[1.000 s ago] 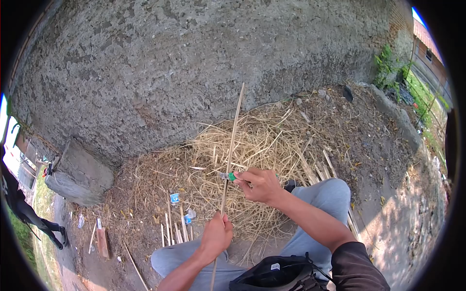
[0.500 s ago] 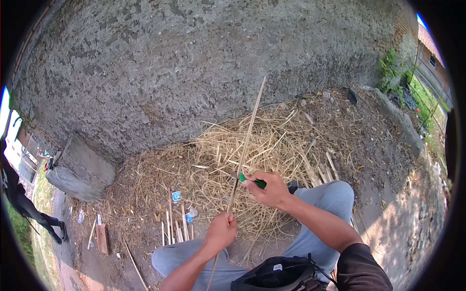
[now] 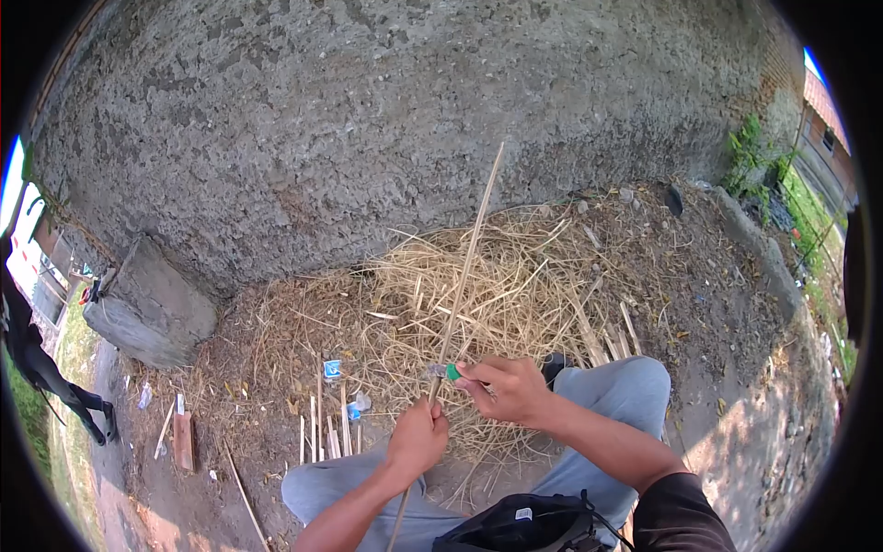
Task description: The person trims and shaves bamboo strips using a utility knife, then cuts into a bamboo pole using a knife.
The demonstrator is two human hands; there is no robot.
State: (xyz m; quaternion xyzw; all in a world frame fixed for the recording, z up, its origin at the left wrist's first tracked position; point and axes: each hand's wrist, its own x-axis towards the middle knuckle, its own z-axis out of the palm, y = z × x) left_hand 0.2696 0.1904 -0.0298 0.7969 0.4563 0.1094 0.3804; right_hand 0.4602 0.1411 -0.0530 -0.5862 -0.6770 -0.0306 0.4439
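Observation:
A long, thin bamboo strip [image 3: 472,247] runs from my lap up toward the wall, tilted slightly right. My left hand [image 3: 418,442] is closed around its lower part. Just above, my right hand [image 3: 510,390] grips a green-handled knife [image 3: 452,372]. The knife's short blade meets the strip close to my left fingers; most of the handle is hidden in my right hand. Beneath the strip lies a heap of pale bamboo shavings [image 3: 515,304] on the ground.
A rough grey wall [image 3: 368,138] rises ahead. A concrete block [image 3: 152,308] leans near it at left. Cut strips [image 3: 317,428] and blue-white packets [image 3: 332,369] lie by my left knee. A black bag [image 3: 515,526] rests in my lap. Someone's dark-clothed leg [image 3: 55,382] shows far left.
My right hand and the knife have slid down the bamboo strip, closer to my left hand. My left hand keeps nearly the same place.

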